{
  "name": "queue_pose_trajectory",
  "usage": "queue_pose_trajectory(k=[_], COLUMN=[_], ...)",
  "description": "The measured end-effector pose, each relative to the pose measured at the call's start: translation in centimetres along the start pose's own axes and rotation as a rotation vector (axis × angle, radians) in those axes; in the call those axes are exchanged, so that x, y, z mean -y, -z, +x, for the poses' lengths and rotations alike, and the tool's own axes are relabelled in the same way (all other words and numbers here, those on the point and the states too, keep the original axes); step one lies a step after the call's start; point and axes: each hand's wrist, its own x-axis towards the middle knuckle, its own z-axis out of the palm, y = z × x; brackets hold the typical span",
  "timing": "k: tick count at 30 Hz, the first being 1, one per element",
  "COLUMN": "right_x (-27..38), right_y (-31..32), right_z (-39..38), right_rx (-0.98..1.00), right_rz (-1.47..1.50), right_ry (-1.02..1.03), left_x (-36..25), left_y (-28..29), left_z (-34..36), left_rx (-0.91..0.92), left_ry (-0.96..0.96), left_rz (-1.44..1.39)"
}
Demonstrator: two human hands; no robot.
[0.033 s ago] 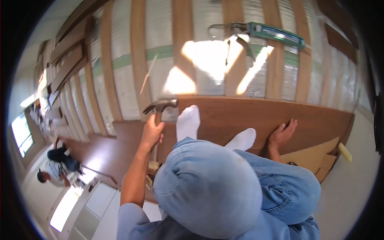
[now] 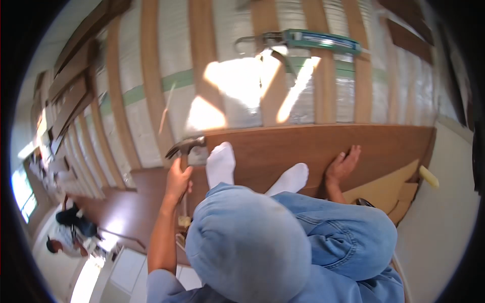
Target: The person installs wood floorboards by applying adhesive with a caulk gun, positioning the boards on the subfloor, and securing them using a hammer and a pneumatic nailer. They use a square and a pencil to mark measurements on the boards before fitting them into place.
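Observation:
My left hand (image 2: 178, 180) is closed around the handle of a claw hammer (image 2: 187, 145). The hammer's metal head is at the left end of a brown wood floorboard (image 2: 283, 146), beside my white-socked foot (image 2: 221, 164); whether it touches the board I cannot tell. On the right part of that board lies my right hand (image 2: 343, 164), palm down with fingers stretched out, holding nothing. My other socked foot (image 2: 291, 179) stands on the boards between the hands.
Bare wooden joists (image 2: 204, 50) with silvery sheeting between them run beyond the board. A green caulking gun (image 2: 323, 41) lies across them. Cardboard (image 2: 384, 189) sits by the right wall. Stacked planks (image 2: 76, 86) are at far left; another person (image 2: 68, 232) crouches at lower left.
The whole view has shifted, so the joists, caulking gun and both hands appear farther left. Relative to the board, the hammer and my hands show no clear movement.

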Motion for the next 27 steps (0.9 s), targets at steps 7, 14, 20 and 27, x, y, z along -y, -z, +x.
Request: queue_pose_trajectory(k=[7, 14, 20, 27], right_x=[-0.9, 0.3, -1.1, 0.8], right_y=[0.0, -0.2, 0.6, -0.8], right_z=[1.1, 0.8, 0.4, 0.8], right_rx=[-0.035, -0.035, -0.062, -0.036], right_rz=[-0.033, 0.084, 0.048, 0.053], right_ry=[-0.052, -0.046, -0.053, -0.044], left_x=[6.4, 18.9, 7.6, -8.1], left_y=[1.6, 9.0, 6.1, 5.8], left_z=[3.9, 12.8, 10.3, 9.7], left_rx=[-0.060, -0.128, -0.045, -0.126], left_ry=[-0.143, -0.362, -0.105, -0.271], left_rz=[0.100, 0.379, -0.102, 0.086])
